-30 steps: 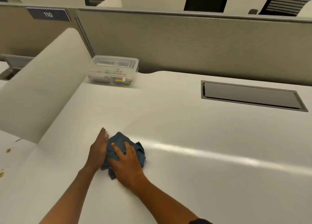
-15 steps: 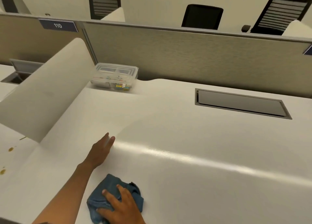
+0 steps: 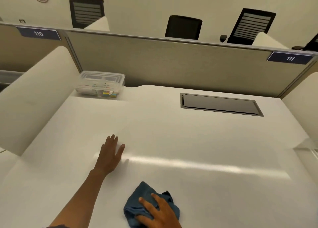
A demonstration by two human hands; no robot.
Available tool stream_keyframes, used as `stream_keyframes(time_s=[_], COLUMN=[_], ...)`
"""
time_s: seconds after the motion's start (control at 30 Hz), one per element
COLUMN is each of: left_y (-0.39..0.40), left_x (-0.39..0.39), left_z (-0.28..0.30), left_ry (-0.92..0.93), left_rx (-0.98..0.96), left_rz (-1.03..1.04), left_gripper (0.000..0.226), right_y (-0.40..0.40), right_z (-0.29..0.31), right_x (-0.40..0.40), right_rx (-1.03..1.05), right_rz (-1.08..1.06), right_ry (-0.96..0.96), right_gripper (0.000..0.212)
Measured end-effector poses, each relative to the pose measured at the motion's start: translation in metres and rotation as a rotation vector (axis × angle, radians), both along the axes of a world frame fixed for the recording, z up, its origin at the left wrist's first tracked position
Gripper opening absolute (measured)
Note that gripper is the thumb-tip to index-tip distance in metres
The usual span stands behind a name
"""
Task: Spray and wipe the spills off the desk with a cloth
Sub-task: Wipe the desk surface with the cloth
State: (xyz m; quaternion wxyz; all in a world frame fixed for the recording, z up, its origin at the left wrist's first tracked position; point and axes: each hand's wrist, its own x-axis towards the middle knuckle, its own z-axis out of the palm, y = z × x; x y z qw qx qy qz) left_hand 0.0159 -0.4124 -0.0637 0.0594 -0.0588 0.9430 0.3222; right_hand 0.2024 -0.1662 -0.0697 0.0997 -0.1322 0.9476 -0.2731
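Cloth (image 3: 137, 199) under flat right hand (image 3: 159, 214), left hand (image 3: 110, 154) on desk (image 3: 189, 141).

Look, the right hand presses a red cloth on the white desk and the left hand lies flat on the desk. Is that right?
Not quite. The head view shows the cloth is blue, not red. The rest holds: the right hand presses it on the white desk, and the left hand lies flat on the desk.

I'm looking at an open-plan office — a white tabletop (image 3: 154, 124) with a cable hatch (image 3: 220, 104), a grey partition (image 3: 172, 64) bearing plate 110 (image 3: 38, 33) and plate 111 (image 3: 290, 58), chairs (image 3: 183, 27) beyond.
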Motion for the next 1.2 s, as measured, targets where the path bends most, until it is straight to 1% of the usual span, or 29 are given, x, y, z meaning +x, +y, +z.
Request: stream_keyframes(time_s=[0.03, 0.07, 0.1, 0.13, 0.17, 0.2, 0.27, 0.3, 0.33, 0.4, 0.47, 0.57, 0.67, 0.77, 0.83, 0.9, 0.97, 1.07, 1.13, 1.2], left_y=[0.006, 0.012, 0.018, 0.024, 0.029, 0.034, 0.042, 0.046, 0.049, 0.057, 0.065, 0.08, 0.099, 0.119, 0.135, 0.149, 0.165, 0.187, 0.205, 0.225], left_x=[0.001, 0.002, 0.003, 0.004, 0.005, 0.005, 0.007, 0.008, 0.009, 0.009, 0.009, 0.006, 0.002, -0.003, -0.006, -0.008, -0.009, -0.009, -0.006, -0.003], left_z=[0.0, 0.001, 0.001, 0.002, 0.002, 0.002, 0.003, 0.003, 0.004, 0.007, 0.012, 0.021, 0.029, 0.035, 0.038, 0.043, 0.047, 0.052, 0.058, 0.065], left_ry=[0.019, 0.035, 0.046, 0.053, 0.058, 0.061, 0.063, 0.063, 0.063, 0.066, 0.072, 0.098, 0.135, 0.15, 0.16, 0.169, 0.181, 0.155, 0.102, 0.057], left_rx=[-0.015, -0.027, -0.035, -0.043, -0.053, -0.061, -0.075, -0.081, -0.084, -0.085, -0.089, -0.08, -0.058, -0.037, -0.032, -0.022, 0.004, 0.099, 0.234, 0.417], left_rz=[-0.022, -0.044, -0.064, -0.081, -0.098, -0.114, -0.146, -0.161, -0.173, -0.194, -0.218, -0.246, -0.279, -0.318, -0.353, -0.388, -0.42, -0.443, -0.404, -0.332], left_gripper=[0.065, 0.065, 0.066, 0.066, 0.066, 0.066, 0.066, 0.066, 0.067, 0.067, 0.067, 0.066, 0.066, 0.067, 0.068, 0.068, 0.068, 0.066, 0.061, 0.052], right_y=[0.015, 0.033, 0.052, 0.069, 0.082, 0.091, 0.117, 0.129, 0.141, 0.157, 0.172, 0.192, 0.207, 0.221, 0.23, 0.236, 0.24, 0.251, 0.259, 0.266], right_z=[-0.003, -0.013, -0.014, -0.017, -0.016, -0.014, -0.008, -0.002, 0.003, 0.011, 0.023, 0.046, 0.068, 0.087, 0.097, 0.105, 0.113, 0.113, 0.111, 0.109], right_x=[-0.012, -0.024, -0.033, -0.04, -0.047, -0.055, -0.075, -0.082, -0.09, -0.103, -0.115, -0.122, -0.12, -0.114, -0.108, -0.103, -0.096, -0.084, -0.077, -0.072], right_rx=[0.094, 0.162, 0.178, 0.198, 0.235, 0.271, 0.286, 0.265, 0.246, 0.051, -0.135, -0.419, -0.715, -1.097, -1.414, -1.652, -1.825, -2.045, -2.119, -2.153], right_rz=[0.083, 0.183, 0.198, 0.162, 0.092, 0.027, -0.095, -0.188, -0.296, -0.56, -0.785, -0.975, -1.111, -1.167, -1.131, -1.067, -1.073, -1.095, -1.069, -1.024], right_ry=[0.142, 0.336, 0.442, 0.471, 0.456, 0.44, 0.338, 0.287, 0.243, 0.163, 0.152, 0.162, 0.13, 0.087, 0.036, -0.032, -0.093, -0.128, -0.13, -0.126], right_gripper=[0.025, 0.02, 0.02, 0.02, 0.02, 0.025, 0.05, 0.055, 0.054, 0.047, 0.043, 0.042, 0.04, 0.038, 0.037, 0.04, 0.041, 0.034, 0.036, 0.036])
